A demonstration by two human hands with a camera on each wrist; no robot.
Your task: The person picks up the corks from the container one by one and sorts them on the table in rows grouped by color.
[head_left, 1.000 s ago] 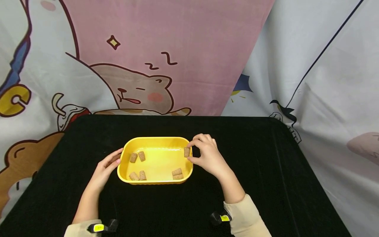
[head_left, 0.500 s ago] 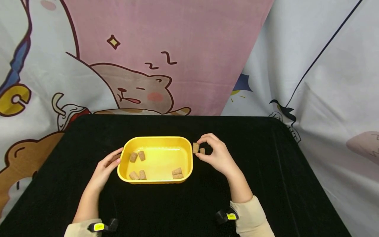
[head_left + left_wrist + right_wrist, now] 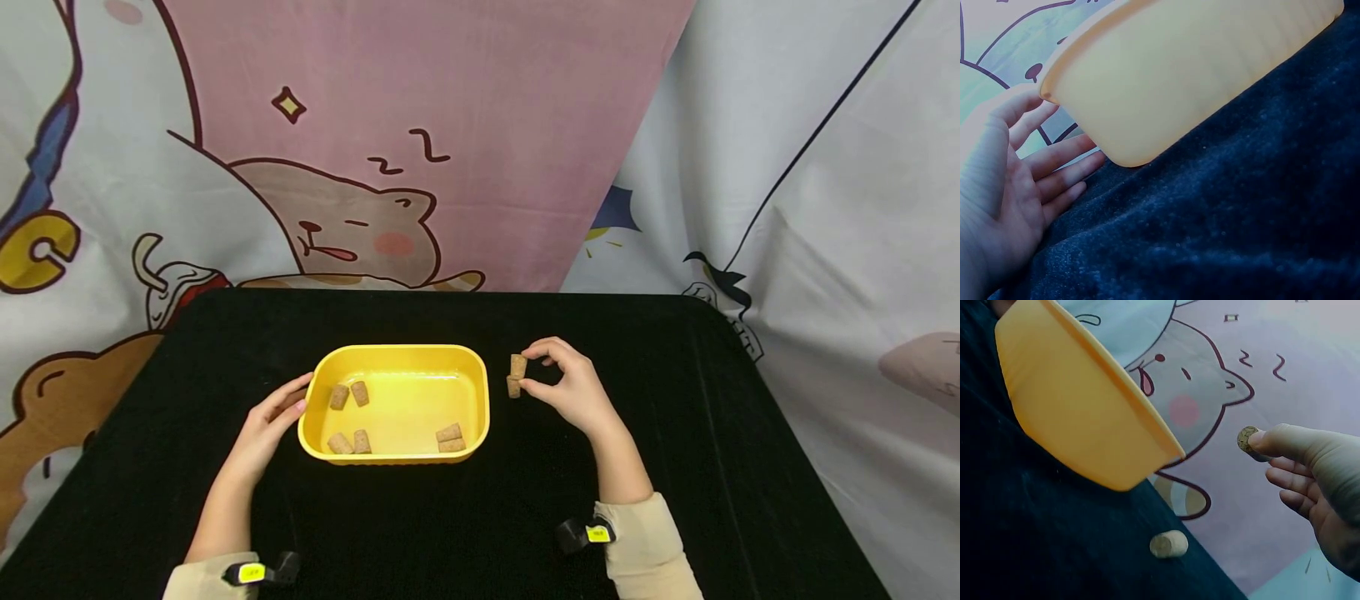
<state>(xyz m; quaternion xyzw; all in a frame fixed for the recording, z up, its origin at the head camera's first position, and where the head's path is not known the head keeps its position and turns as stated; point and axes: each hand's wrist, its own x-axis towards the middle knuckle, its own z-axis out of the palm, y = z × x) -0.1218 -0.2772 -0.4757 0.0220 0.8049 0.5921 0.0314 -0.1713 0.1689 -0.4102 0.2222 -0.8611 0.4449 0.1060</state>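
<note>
My right hand (image 3: 576, 390) pinches a cork (image 3: 518, 365) between thumb and fingertips, just right of the yellow tray (image 3: 405, 346). A second cork (image 3: 1169, 544) stands on the black cloth below; in the right wrist view, a gap shows between it and the held cork (image 3: 1246, 439). My left hand (image 3: 262, 425) rests at the tray's left end. In the left wrist view, that hand (image 3: 1029, 181) has its fingers extended along the tray's side (image 3: 1141, 94), thumb near the rim. Inside the tray lie several corks in pairs: upper left (image 3: 339, 397), lower left (image 3: 340, 443) and lower right (image 3: 450, 432).
A black cloth (image 3: 420, 533) covers the table under the tray and hands. Behind its far edge hangs a printed curtain (image 3: 510, 167) with cartoon animals. Each sleeve carries a small black wrist camera (image 3: 573, 536).
My right hand has moved right with the pinched cork, from over the tray's right end to above the cork standing outside it. The left hand and the tray stay put.
</note>
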